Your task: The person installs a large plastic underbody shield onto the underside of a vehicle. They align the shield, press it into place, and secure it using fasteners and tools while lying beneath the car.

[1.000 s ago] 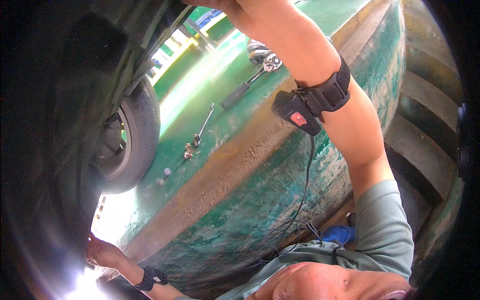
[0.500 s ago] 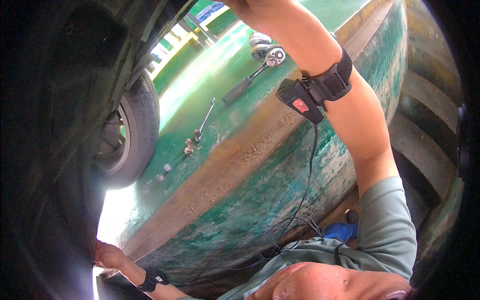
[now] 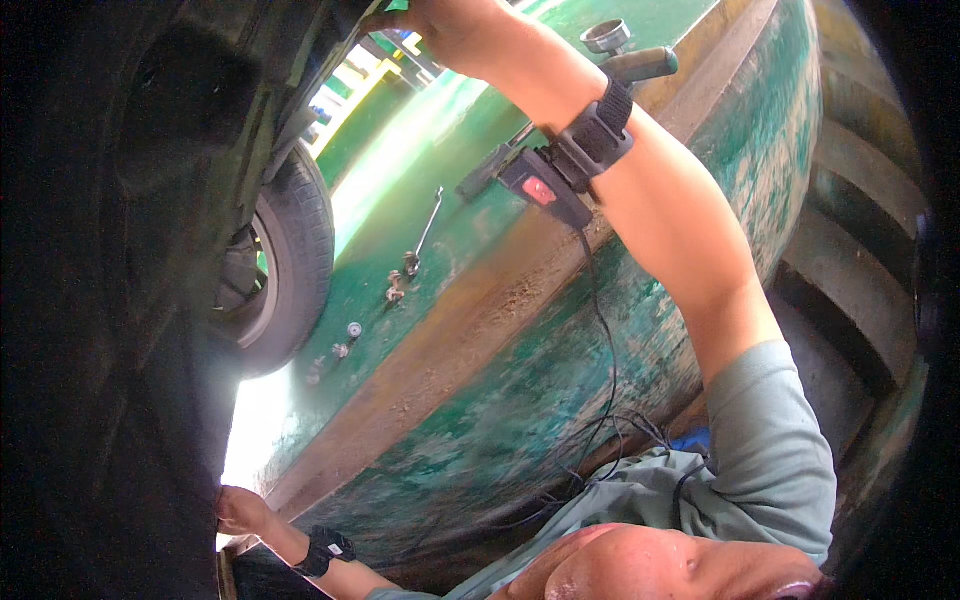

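Two bare hands in the head view, the right hand raised near the top, the left hand low at the left, both at the edge of the dark, ribbed vehicle underside filling the left side. Fingertips partly hidden; cannot tell whether open, closed or gripping. On the right forearm, a strapped black plastic box with a red label, marks too small to read. Beyond, a silver, cup-shaped metal piece, contents unclear. On the green painted metal platform, a slim silver spanner and small metal bolts, near a black rubber tyre.
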Demonstrator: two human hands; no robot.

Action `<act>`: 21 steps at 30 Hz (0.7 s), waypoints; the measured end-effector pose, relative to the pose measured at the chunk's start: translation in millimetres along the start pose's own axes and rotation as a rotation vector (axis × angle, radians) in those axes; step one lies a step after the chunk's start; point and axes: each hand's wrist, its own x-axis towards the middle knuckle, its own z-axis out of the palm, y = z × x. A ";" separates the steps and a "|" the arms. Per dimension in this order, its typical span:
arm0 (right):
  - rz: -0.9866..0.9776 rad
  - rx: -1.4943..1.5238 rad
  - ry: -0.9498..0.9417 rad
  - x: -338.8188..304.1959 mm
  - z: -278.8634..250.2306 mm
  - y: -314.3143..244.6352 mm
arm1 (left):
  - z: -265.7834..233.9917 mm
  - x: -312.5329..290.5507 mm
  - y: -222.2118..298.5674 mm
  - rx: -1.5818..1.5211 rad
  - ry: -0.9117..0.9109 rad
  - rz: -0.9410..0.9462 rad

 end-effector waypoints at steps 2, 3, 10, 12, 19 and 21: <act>0.000 -0.050 0.032 0.2 4.0 0.3 | 12.8 0.0 -8.8 0.022 0.057 0.059; 0.000 -0.128 0.086 0.1 10.6 5.4 | 18.2 -0.3 -15.2 0.068 0.068 0.090; -0.169 -0.250 0.241 10.8 15.6 3.7 | -29.5 30.6 21.4 0.201 -0.231 -0.007; -0.215 -0.350 0.268 23.7 12.4 22.9 | 6.1 13.9 -10.0 0.067 -0.020 -0.039; -0.191 -0.714 0.304 10.0 23.6 7.3 | -14.7 33.6 1.2 0.081 -0.030 -0.006; -0.221 -0.704 0.367 9.1 24.8 11.6 | -16.7 36.2 -0.7 0.099 -0.056 -0.016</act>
